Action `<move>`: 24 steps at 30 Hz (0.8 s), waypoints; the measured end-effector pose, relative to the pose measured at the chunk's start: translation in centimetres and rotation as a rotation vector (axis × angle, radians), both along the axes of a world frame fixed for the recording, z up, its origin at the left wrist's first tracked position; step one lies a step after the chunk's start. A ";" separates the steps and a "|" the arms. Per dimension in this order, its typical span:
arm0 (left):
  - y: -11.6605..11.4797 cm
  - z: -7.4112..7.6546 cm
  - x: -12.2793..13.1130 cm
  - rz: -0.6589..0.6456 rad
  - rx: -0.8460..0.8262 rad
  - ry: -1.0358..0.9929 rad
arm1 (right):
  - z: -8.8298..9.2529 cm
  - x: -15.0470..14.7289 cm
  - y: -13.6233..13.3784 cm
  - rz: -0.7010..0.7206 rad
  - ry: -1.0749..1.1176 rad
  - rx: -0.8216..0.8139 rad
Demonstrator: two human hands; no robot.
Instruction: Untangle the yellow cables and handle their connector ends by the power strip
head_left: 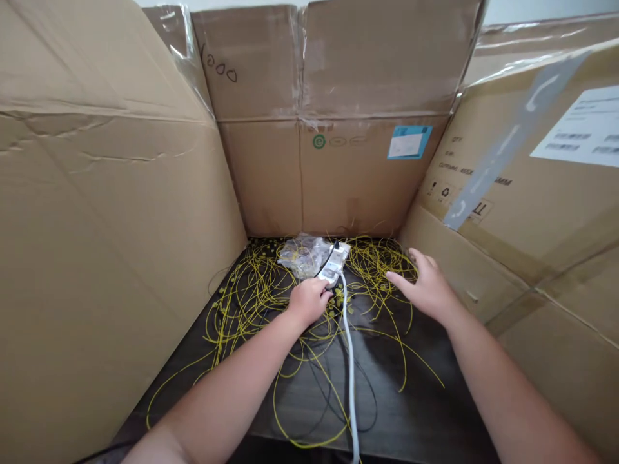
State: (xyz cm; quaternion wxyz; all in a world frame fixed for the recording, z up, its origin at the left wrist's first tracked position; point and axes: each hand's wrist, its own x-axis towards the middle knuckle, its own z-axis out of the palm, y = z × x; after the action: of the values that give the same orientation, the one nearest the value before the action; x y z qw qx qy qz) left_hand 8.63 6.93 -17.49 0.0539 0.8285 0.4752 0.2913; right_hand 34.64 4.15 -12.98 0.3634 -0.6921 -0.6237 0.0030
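Note:
My left hand (308, 299) is closed in a pinch on something small I cannot make out, just in front of a white power strip (337, 263). A black plug and cord (327, 259) enter that strip. My right hand (426, 285) hovers open, fingers stretched flat, over a tangle of thin yellow wires (377, 264) to the right of the strip. A crumpled clear plastic bag (302, 256) lies just behind my left hand.
Tall cardboard walls (111, 225) enclose the dark table (416, 406) on the left, back and right. The strip's white cable (351, 374) runs toward me down the middle. Yellow wires (242, 303) and black cords spread across the surface.

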 end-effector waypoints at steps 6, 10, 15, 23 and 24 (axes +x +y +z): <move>0.3 0.0 0.0 -0.017 0.039 -0.019 | -2.6 -1.4 -2.9 0.320 0.136 0.011; 0.0 0.7 -1.1 -0.091 0.100 -0.137 | -2.3 -1.6 -3.0 0.389 0.230 0.068; 0.4 1.6 -3.5 0.022 0.157 -0.356 | -2.7 -1.4 -2.4 0.213 0.263 0.254; 1.2 3.8 -6.3 0.080 0.198 -0.367 | -2.6 -1.6 -2.2 0.217 0.230 0.280; 1.2 3.9 -6.5 0.121 0.189 -0.417 | -2.6 -1.7 -2.2 0.220 0.231 0.287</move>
State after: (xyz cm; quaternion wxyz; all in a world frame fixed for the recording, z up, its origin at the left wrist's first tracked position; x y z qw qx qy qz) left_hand 2.14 8.17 -13.58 0.0557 0.7217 0.4734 0.5019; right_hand 32.98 1.94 -15.62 0.5247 -0.5560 -0.6438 0.0331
